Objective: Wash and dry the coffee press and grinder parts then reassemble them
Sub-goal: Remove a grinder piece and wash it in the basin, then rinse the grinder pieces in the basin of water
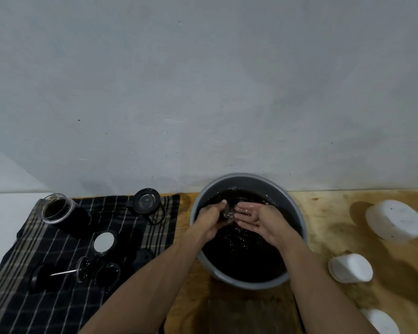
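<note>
A small clear part is gripped by the curled fingers of the left hand over the dark water of a grey basin. Just beside it, the right hand is held palm-up, fingers spread flat.

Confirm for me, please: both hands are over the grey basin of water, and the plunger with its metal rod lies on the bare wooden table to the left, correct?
Not quite. The head view shows the plunger lying on the dark striped cloth, not on bare wood. The rest holds: both hands, left and right, are over the grey basin of water.
</note>
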`<state>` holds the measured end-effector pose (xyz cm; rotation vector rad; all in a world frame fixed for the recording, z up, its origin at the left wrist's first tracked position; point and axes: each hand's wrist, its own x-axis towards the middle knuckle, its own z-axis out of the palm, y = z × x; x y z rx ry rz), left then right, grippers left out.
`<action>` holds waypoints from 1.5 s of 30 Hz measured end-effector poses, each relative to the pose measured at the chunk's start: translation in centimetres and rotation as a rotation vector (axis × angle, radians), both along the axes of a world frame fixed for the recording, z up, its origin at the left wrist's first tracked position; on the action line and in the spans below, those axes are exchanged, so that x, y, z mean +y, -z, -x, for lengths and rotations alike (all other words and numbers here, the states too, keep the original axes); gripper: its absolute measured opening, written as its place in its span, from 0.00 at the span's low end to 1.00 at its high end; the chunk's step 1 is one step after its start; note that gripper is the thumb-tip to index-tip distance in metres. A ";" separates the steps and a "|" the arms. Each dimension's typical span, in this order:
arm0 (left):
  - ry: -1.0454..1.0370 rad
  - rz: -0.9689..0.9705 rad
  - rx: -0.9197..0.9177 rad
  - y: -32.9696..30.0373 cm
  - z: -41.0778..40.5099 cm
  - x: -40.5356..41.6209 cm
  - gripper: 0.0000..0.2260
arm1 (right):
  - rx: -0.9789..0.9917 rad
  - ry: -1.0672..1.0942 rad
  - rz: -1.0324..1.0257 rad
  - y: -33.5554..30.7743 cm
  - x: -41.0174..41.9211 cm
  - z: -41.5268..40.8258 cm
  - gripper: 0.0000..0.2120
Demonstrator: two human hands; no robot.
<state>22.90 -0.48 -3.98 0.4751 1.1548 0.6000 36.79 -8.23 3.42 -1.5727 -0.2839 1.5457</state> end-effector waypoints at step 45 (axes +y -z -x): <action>0.077 -0.417 0.011 -1.9 0.5 -0.8 0.19 | -0.053 0.010 0.022 2.6 -0.2 -0.7 0.18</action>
